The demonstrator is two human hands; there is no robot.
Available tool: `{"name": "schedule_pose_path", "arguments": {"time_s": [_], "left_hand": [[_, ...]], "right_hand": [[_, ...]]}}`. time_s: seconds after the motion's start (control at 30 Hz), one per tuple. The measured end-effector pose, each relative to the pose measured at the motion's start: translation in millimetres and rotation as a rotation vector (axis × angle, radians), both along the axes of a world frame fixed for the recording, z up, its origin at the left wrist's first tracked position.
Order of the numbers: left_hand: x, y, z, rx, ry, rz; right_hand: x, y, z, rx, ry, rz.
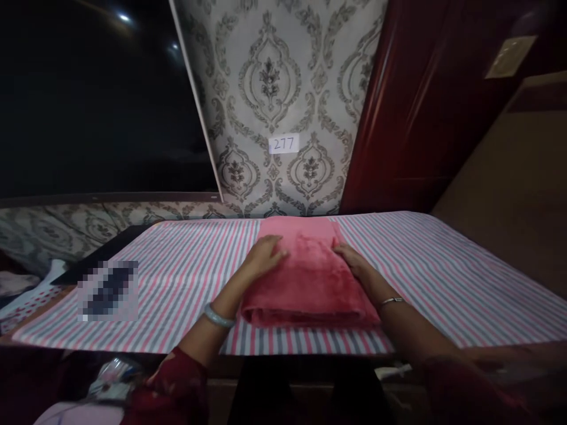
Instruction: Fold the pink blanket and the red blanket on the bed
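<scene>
A folded pink plush blanket (305, 277) lies on a striped cloth (186, 283), its thick rolled-looking fold towards me. On the blanket's left side rests my left hand (264, 255), thumb and fingers apart and laid over the pile. My right hand (355, 260) is at the right edge, its fingers closed on the blanket's side where a small tuft of fabric stands up. The undersides of the right fingers are partly hidden. A bangle circles my left wrist and a thin metal bracelet my right.
The striped cloth covers a table against a patterned wall (270, 77) with a paper label reading 277 (284, 143). A large dark screen (97, 100) stands back left. Dark red panelling (407, 106) and a brown box-like panel (514, 171) rise at right. A pixelated dark patch lies left.
</scene>
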State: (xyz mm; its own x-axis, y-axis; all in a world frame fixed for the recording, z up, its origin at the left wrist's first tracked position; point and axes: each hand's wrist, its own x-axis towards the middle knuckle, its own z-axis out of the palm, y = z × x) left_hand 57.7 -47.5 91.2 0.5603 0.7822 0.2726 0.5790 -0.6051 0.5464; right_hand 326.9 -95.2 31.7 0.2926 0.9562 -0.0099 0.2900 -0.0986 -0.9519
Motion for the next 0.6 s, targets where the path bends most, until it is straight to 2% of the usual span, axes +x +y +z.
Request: {"name": "schedule_pose_path", "arguments": {"time_s": [0.1, 0.17, 0.3, 0.4, 0.47, 0.6], "left_hand": [[4.5, 8.5, -36.7, -0.026, 0.088, 0.000], [1.2, 9.0, -48.3, 0.002, 0.168, 0.010], [-8.0, 9.5, -45.5, 0.139, 0.308, -0.030], [-5.8, 6.3, -41.5, 0.243, 0.330, -0.074], [0.5, 1.2, -45.6, 0.248, 0.360, -0.116], [13.1, -9.6, -57.7, 0.158, 0.452, -0.148]], "right_hand": [[-1.8, -6.3, -14.8, -0.019, 0.280, 0.075], [-5.5, 2.7, -11.3, 0.052, 0.299, 0.049], [4.1, 28.7, 7.4, 0.100, 0.247, -0.049], [19.9, 34.8, 12.8, 0.113, 0.224, -0.078], [27.2, 29.1, 6.5, 0.099, 0.181, -0.111], [32.8, 8.0, -18.6, 0.034, 0.064, -0.191]]}}
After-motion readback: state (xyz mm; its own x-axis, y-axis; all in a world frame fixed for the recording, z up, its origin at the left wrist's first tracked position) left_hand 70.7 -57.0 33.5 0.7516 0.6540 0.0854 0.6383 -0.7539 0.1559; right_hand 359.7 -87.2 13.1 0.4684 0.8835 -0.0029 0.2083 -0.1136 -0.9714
